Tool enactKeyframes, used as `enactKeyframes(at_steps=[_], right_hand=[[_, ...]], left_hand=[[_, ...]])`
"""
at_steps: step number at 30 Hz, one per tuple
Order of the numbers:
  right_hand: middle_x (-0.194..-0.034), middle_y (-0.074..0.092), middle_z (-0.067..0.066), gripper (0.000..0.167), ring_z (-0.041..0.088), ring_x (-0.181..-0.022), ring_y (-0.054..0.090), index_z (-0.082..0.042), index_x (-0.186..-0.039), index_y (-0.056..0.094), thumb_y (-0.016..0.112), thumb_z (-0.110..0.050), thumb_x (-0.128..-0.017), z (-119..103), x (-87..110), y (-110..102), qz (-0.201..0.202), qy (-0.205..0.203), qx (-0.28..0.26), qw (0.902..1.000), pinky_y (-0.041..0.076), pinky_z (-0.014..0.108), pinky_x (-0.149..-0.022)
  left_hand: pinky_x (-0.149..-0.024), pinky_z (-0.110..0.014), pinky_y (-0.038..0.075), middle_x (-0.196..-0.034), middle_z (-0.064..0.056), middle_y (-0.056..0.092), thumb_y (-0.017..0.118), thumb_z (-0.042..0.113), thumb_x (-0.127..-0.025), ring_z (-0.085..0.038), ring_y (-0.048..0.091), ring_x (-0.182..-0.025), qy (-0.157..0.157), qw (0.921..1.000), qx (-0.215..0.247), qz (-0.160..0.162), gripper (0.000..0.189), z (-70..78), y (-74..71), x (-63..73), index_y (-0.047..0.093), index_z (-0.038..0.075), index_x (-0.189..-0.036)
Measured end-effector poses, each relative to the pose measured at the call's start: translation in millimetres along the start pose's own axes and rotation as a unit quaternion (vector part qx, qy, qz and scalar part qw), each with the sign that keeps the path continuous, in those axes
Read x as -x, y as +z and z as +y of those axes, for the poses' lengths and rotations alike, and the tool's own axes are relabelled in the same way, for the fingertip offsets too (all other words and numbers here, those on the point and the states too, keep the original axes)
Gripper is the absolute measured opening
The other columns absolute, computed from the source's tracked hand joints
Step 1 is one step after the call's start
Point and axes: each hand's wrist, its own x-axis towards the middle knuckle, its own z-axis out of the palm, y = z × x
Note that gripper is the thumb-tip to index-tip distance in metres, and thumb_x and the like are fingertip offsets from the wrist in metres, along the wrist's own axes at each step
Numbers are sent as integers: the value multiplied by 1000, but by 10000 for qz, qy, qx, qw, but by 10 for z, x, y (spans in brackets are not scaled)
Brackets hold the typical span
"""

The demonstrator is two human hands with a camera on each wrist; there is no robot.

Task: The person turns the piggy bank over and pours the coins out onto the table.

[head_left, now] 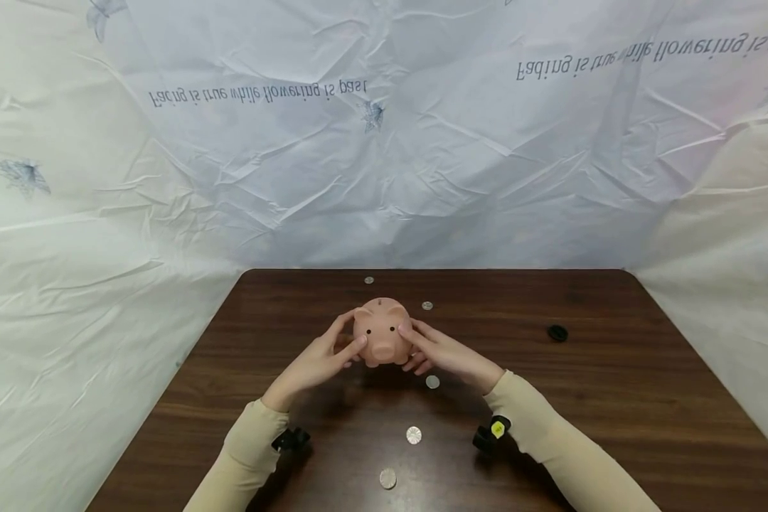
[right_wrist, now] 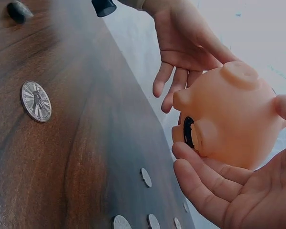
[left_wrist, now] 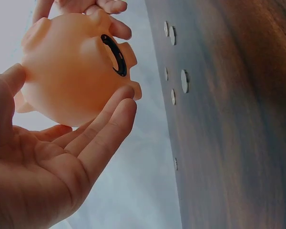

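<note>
A pink piggy bank (head_left: 382, 316) is held up off the table, its snout toward me and the coin slot on top. My left hand (head_left: 312, 364) grips one side of it, thumb near the front. On the opposite side my right hand (head_left: 451, 355) grips it, thumb by the eye. From below, in the left wrist view, the piggy bank (left_wrist: 66, 62) shows a black-rimmed opening (left_wrist: 113, 55) in its belly, between the feet. Fingers of my left hand (left_wrist: 47, 171) reach under the body. In the right wrist view, fingertips of my right hand (right_wrist: 248, 195) lie near that rim.
Several silver coins lie scattered on the dark wooden table (head_left: 614, 427), among them a coin (head_left: 387, 478) near the front and a coin (head_left: 369, 280) at the back. A round black plug (head_left: 557, 333) lies to the right. Printed white sheeting (head_left: 384, 178) surrounds the table.
</note>
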Motion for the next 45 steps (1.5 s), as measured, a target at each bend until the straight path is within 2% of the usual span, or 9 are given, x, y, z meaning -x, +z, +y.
enactKeyframes(at_steps=[4,9,15,23,32,35,40,45], right_hand=[[-122,65,18,78,27,-98,70,-7,-161,16,41,-56,-106,-16,14,-25,53,11,11,10000,58,44,-84],[-120,65,17,77,28,-100,69,-8,-161,16,42,-55,-106,-40,52,-113,141,-1,-96,9999,58,41,-84],[-125,62,20,75,31,-106,68,-8,-161,15,40,-53,-107,-53,165,-310,238,-53,-6,9997,56,43,-88],[-136,55,24,75,32,-112,65,-12,-163,10,41,-52,-107,-84,404,-619,447,-67,-8,9990,54,46,-94],[-143,46,32,77,36,-117,63,-7,-162,-3,40,-45,-109,-66,862,-1030,795,-105,134,9967,53,46,-96],[-143,45,33,77,35,-117,63,-7,-161,-5,40,-43,-110,-55,1022,-1141,919,-95,159,9956,52,48,-97],[-139,49,33,76,27,-114,66,-6,-161,-9,39,-38,-111,-32,1246,-1263,1073,-169,198,9939,51,50,-98],[-138,48,32,75,20,-111,67,-6,-161,-10,38,-36,-112,-6,1373,-1315,1214,-269,200,9920,53,46,-97]], left_hand=[[-89,-52,53,-132,-14,61,54,38,-106,-32,67,-104,56,10000,70,-40,68,14,6,-25,16,26,-162],[-90,-55,53,-130,-13,62,55,45,-104,-34,66,-106,151,9999,59,-59,69,71,33,-118,18,32,-161],[-84,-44,55,-129,-12,63,55,46,-103,-35,67,-104,393,9991,-108,-95,69,195,101,-299,19,33,-160],[-88,-37,55,-139,-8,58,56,55,-100,-17,66,-113,714,9958,-423,-380,77,437,214,-590,16,32,-162],[-88,-33,55,-145,-12,54,59,53,-99,-15,66,-112,1068,9910,-387,-714,76,811,540,-939,17,34,-161],[-84,-32,56,-145,-11,54,59,53,-100,-16,67,-111,1141,9893,-302,-854,77,917,675,-1009,15,36,-161],[-80,-29,56,-145,-8,55,60,56,-98,-9,69,-103,1262,9874,-187,-934,79,1035,880,-1106,16,38,-160],[-79,-30,56,-145,-8,54,59,55,-98,-6,68,-104,1381,9849,-120,-1034,79,1100,996,-1167,13,39,-160]])
